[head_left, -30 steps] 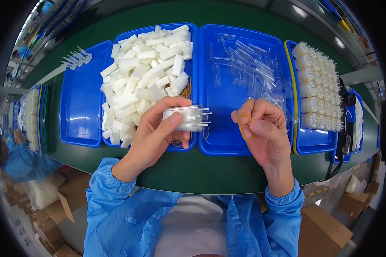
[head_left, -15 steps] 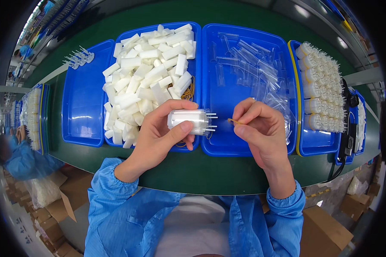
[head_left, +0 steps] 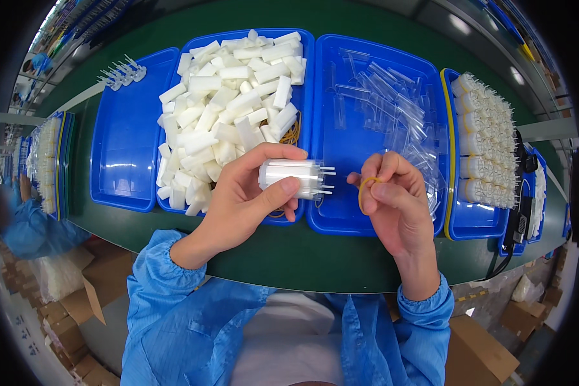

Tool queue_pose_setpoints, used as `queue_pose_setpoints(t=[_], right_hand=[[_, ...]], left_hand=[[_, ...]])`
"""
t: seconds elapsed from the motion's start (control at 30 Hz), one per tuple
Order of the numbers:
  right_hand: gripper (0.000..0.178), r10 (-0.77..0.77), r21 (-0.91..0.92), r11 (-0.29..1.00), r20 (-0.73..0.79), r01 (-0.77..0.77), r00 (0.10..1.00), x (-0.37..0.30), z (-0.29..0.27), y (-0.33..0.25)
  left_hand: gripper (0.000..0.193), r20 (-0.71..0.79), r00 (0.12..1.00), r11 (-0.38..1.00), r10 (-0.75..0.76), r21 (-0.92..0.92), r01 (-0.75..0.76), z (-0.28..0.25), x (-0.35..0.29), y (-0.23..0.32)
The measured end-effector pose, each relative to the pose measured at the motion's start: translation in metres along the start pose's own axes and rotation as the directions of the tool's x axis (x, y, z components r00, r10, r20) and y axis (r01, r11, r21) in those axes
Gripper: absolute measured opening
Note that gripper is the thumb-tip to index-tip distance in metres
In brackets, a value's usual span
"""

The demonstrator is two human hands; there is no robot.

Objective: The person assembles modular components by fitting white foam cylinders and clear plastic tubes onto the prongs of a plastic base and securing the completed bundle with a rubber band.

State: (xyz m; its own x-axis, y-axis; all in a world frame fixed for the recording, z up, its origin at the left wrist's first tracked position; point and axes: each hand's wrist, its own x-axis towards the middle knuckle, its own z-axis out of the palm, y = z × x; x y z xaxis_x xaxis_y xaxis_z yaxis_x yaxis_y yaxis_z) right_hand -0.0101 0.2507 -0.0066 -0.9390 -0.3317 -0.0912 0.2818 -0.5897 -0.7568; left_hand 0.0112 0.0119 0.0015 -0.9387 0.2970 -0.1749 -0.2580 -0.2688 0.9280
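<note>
My left hand (head_left: 237,204) is closed round a clear plastic cylinder assembly (head_left: 288,170) with white foam inside. Several thin white prongs stick out of its right end. To the right of those prongs, my right hand (head_left: 402,215) pinches a yellow rubber band (head_left: 361,194), which hangs as a loop from the fingertips. Band and cylinder are apart. Under my left hand, partly hidden by it, lies a blue tray heaped with white foam blocks (head_left: 228,106). More rubber bands (head_left: 292,135) show along that tray's right side.
A blue tray (head_left: 341,215) with clear plastic pieces (head_left: 399,103) lies behind my right hand. Farther right, finished-looking prong assemblies (head_left: 482,141) fill another tray. A left tray (head_left: 125,148) carries several white pronged parts (head_left: 122,73) at its far edge. A co-worker (head_left: 29,222) sits far left.
The rubber band now shows as a wider loop, and my right hand's fingers have shifted round it. My left hand still grips the cylinder assembly. The whole view has shifted slightly.
</note>
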Motion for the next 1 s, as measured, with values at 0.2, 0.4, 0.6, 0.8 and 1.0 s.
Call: queue_pose_setpoints(t=[0.2, 0.4, 0.6, 0.8, 1.0], right_hand=[[0.011, -0.046, 0.016, 0.999, 0.016, 0.046, 0.999, 0.000, -0.003, 0.000], [0.006, 0.125, -0.049, 0.991, 0.057, -0.122, 0.991, -0.001, 0.003, -0.006], [0.007, 0.159, -0.115, 0.984, 0.198, -0.138, 0.967, -0.004, 0.004, -0.007], [0.010, 0.096, -0.058, 0.995, 0.322, -0.081, 0.942, -0.005, 0.007, -0.002], [0.025, 0.001, -0.124, 0.992, 0.309, 0.039, 0.951, -0.006, -0.005, -0.012]], left_hand=[[0.033, 0.005, 1.000, 1.000, 0.003, 0.016, -0.003, 0.000, 0.001, -0.001], [0.033, -0.006, 1.000, 1.000, -0.003, 0.012, 0.004, 0.001, 0.000, -0.001], [0.032, -0.003, 1.000, 1.000, 0.003, 0.014, -0.003, 0.000, 0.000, 0.000], [0.032, -0.014, 1.000, 1.000, 0.008, 0.011, -0.008, 0.001, 0.000, 0.001], [0.031, -0.014, 1.000, 1.000, 0.020, -0.022, -0.021, -0.003, 0.002, 0.002]])
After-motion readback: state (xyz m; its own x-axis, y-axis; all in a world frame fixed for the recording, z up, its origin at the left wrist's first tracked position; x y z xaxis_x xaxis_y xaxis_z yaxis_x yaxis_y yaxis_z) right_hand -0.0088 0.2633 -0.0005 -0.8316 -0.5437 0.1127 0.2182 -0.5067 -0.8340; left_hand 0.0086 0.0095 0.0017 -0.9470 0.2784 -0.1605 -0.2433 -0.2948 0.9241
